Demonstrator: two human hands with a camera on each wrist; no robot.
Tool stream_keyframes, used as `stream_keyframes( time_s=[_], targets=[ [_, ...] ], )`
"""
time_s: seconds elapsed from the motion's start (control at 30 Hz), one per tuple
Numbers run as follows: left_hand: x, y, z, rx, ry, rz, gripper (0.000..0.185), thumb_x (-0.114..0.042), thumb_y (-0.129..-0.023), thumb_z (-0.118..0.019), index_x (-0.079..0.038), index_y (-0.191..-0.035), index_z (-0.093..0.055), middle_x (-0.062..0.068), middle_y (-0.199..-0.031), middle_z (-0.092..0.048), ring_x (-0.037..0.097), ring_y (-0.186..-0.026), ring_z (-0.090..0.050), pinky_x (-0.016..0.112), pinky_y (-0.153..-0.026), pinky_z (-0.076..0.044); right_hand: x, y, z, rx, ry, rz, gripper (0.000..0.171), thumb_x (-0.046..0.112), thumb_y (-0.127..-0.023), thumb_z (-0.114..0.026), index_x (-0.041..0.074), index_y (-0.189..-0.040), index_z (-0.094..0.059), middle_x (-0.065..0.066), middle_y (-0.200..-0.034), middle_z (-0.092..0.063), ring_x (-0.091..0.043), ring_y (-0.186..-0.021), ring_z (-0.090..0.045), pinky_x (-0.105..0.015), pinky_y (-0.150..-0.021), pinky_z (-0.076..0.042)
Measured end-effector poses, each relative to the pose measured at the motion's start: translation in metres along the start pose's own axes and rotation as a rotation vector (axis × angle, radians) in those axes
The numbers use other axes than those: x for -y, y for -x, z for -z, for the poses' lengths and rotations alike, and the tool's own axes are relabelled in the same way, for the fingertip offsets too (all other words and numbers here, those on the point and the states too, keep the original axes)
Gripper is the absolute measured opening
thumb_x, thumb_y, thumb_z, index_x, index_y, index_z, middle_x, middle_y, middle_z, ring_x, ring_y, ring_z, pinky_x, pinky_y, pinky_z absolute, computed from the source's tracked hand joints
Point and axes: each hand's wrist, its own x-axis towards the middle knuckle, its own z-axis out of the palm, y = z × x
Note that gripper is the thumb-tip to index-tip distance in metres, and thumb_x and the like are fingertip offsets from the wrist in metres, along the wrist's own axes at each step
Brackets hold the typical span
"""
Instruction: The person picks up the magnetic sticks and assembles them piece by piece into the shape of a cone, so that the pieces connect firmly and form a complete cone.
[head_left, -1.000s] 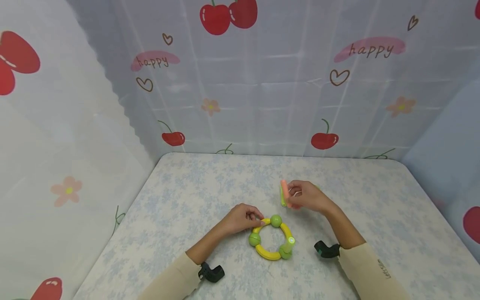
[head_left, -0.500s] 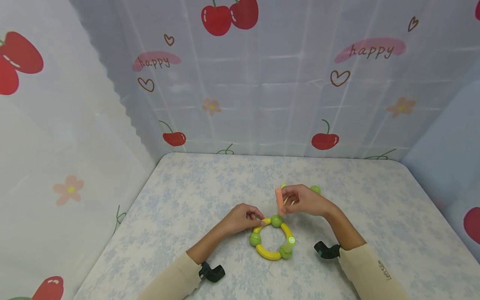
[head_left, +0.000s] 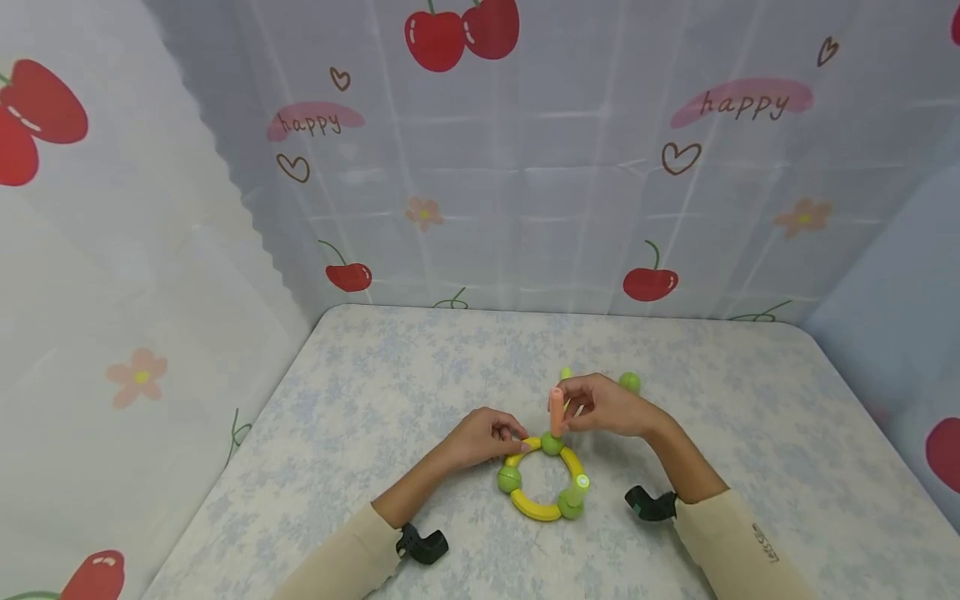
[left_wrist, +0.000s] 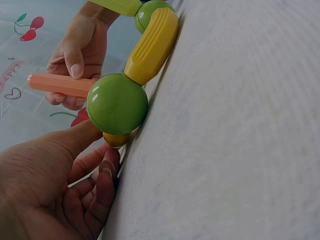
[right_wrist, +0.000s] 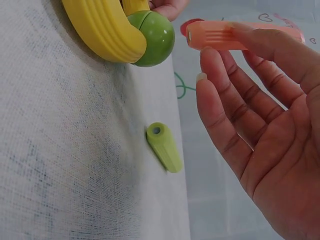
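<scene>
**A:** Where does the toy ring [head_left: 542, 479] sit on the table [head_left: 360, 400]?

**B:** Near the front edge, about midway across. It is a loop of yellow curved bars [left_wrist: 151, 45] joined by green balls [left_wrist: 117, 103]. Beyond the ring the tabletop runs open to the cherry-print curtain [head_left: 525, 167], with wide bare cloth to either side.

**A:** And the left hand [head_left: 480, 437]?

**B:** It rests at the ring's far-left arc. The thumb and curled fingers [left_wrist: 102, 185] pinch the yellow bar end just under the green ball.

**A:** The right hand [head_left: 603, 406]?

**B:** It holds an orange rod [head_left: 556, 412] upright, its lower end just over the ring's far ball [head_left: 552, 443]; whether they touch I cannot tell. The thumb and forefinger [right_wrist: 260, 42] pinch the rod, the other fingers spread loosely.

**A:** Anything else close by?

**B:** A light-green rod [right_wrist: 164, 147] lies flat beyond the ring, behind the right hand, and a loose green ball [head_left: 630, 382] sits to the right of that hand. A short light-green peg [head_left: 578, 490] stands on the ring's near-right ball.
</scene>
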Motion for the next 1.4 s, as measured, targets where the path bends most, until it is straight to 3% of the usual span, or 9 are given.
stream_keyframes(
  time_s=[0.43,0.77,0.97,1.1,1.23,1.4],
  targets=[
    [-0.005,0.001,0.000,-0.001,0.020,-0.016,0.015,-0.029,-0.091,-0.079,-0.017,-0.101,-0.079,-0.001,-0.070,-0.067,0.009,-0.053,-0.054,0.022,-0.051,-0.044,0.003,0.000,0.000,0.002,0.006,-0.028,0.015,0.001,-0.093,-0.071,0.008,-0.107,-0.072,-0.010,-0.101,-0.071,-0.037,-0.089,-0.068,-0.038,-0.072,-0.058],
    [-0.006,0.001,0.001,0.018,0.003,-0.015,0.018,-0.030,-0.092,-0.078,-0.015,-0.103,-0.078,-0.002,-0.071,-0.067,0.009,-0.054,-0.055,0.023,-0.051,-0.047,0.000,0.001,0.000,0.040,-0.007,-0.056,0.024,0.002,-0.092,-0.073,-0.002,-0.116,-0.069,-0.011,-0.104,-0.072,-0.037,-0.092,-0.068,-0.050,-0.076,-0.059],
    [-0.022,0.008,0.016,0.140,-0.019,0.045,0.026,-0.027,-0.093,-0.077,-0.013,-0.116,-0.075,0.001,-0.077,-0.070,0.017,-0.057,-0.061,0.025,-0.054,-0.050,-0.003,-0.001,0.001,0.106,0.045,-0.105,0.028,-0.006,-0.092,-0.066,0.001,-0.119,-0.070,-0.007,-0.107,-0.072,-0.035,-0.092,-0.069,-0.036,-0.079,-0.057],
    [-0.033,0.014,0.028,0.276,-0.140,0.064,0.046,-0.031,-0.092,-0.078,-0.011,-0.132,-0.068,-0.003,-0.082,-0.071,0.018,-0.062,-0.066,0.025,-0.057,-0.051,-0.003,-0.001,0.000,0.138,0.043,-0.133,0.027,-0.007,-0.092,-0.066,0.005,-0.115,-0.073,-0.008,-0.113,-0.071,-0.035,-0.094,-0.069,-0.033,-0.080,-0.056],
    [-0.042,0.020,0.034,0.403,-0.265,0.049,0.070,-0.031,-0.086,-0.084,-0.011,-0.147,-0.055,-0.004,-0.088,-0.067,0.009,-0.067,-0.060,0.022,-0.060,-0.048,-0.005,0.002,-0.002,0.152,0.041,-0.156,0.027,-0.006,-0.092,-0.067,0.005,-0.115,-0.073,-0.008,-0.114,-0.071,-0.029,-0.096,-0.070,-0.032,-0.081,-0.055],
    [-0.048,0.024,0.031,0.434,-0.415,0.043,0.087,-0.036,-0.079,-0.090,-0.015,-0.152,-0.048,-0.005,-0.092,-0.063,0.004,-0.074,-0.051,0.021,-0.065,-0.043,-0.006,0.004,-0.003,0.151,0.050,-0.155,0.028,-0.005,-0.091,-0.068,0.005,-0.116,-0.073,-0.009,-0.112,-0.072,-0.029,-0.097,-0.070,-0.031,-0.081,-0.055]
  ],
)
